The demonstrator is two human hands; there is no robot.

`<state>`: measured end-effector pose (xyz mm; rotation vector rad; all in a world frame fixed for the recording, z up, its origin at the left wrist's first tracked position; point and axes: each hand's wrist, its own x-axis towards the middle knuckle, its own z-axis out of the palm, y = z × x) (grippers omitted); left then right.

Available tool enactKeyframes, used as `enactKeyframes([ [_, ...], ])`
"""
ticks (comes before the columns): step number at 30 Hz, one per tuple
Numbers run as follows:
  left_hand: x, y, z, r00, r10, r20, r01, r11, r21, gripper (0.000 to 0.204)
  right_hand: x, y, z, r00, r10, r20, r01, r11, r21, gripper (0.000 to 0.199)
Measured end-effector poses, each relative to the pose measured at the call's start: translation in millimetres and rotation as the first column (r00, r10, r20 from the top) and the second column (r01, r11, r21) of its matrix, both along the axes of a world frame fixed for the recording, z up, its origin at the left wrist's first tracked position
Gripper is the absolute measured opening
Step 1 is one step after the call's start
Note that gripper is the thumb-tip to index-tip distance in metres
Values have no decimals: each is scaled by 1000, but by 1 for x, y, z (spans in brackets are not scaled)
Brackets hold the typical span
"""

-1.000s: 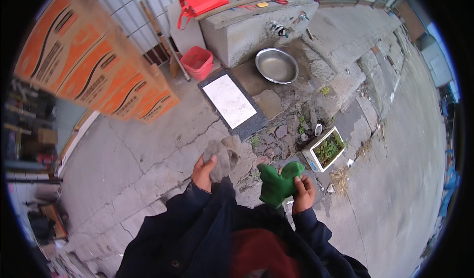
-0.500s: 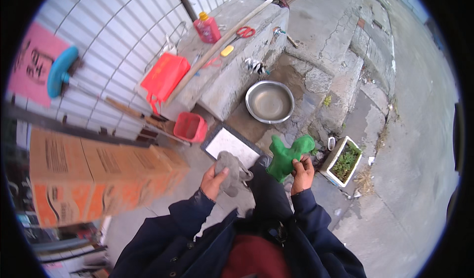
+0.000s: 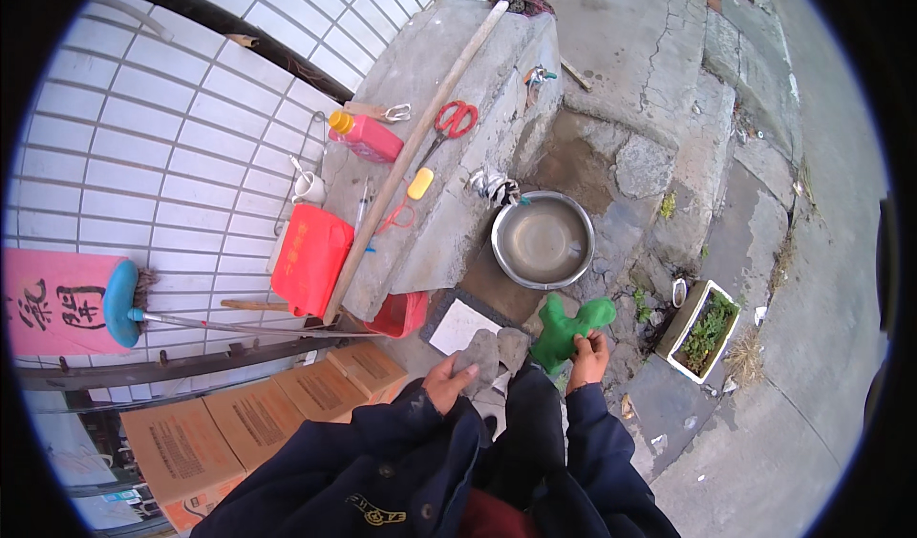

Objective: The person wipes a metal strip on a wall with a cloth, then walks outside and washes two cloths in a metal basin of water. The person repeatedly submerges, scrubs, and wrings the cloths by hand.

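Observation:
Pinched in my left hand (image 3: 449, 383) is a limp grey cloth (image 3: 479, 352), spread out in front of my fingers. My right hand (image 3: 588, 358) grips the lower right side of a bright green, floppy, lobed thing (image 3: 562, 334), whose exact kind I cannot make out. The two pieces are held apart, the green one to the right. Just ahead of the green thing sits a round metal basin (image 3: 578, 235) on the wet ground, with what looks like shallow water in it.
On the concrete ledge lie a long wooden mop (image 3: 420, 142), red-handled scissors (image 3: 456, 123), a yellow bar (image 3: 419, 184), a pink bottle (image 3: 368, 140) and a red bag (image 3: 311, 259). A red bucket (image 3: 399, 316) stands below. Cardboard boxes (image 3: 181, 447) are at left, a planter (image 3: 702, 336) at right.
The view has shifted, showing more of the wall and ledge. The grey cloth now hangs more spread out from my left hand. My right hand still holds the green thing.

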<state>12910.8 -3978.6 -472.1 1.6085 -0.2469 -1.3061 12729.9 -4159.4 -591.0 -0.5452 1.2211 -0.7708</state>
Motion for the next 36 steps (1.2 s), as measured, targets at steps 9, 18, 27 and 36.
enactKeyframes([
  [9, 34, -75, -34, 987, -142, 76, 131, 983, 125, 42, 57, -82, -49, 996, -66, -53, 53, 974, -222, 14],
  [18, 87, -151, -170, 996, 58, -74, -61, 997, -38, 40, 119, -105, -117, 977, 3, -211, -52, 973, -226, 26],
  [27, 126, -158, -306, 988, 140, 66, -150, 973, 174, 54, 146, -51, -184, 773, 139, -618, -259, 960, -108, 53],
  [36, 97, -165, -425, 904, 103, -416, -75, 994, 83, 53, 156, -29, -285, 812, 202, -548, -318, 940, -126, 41],
])
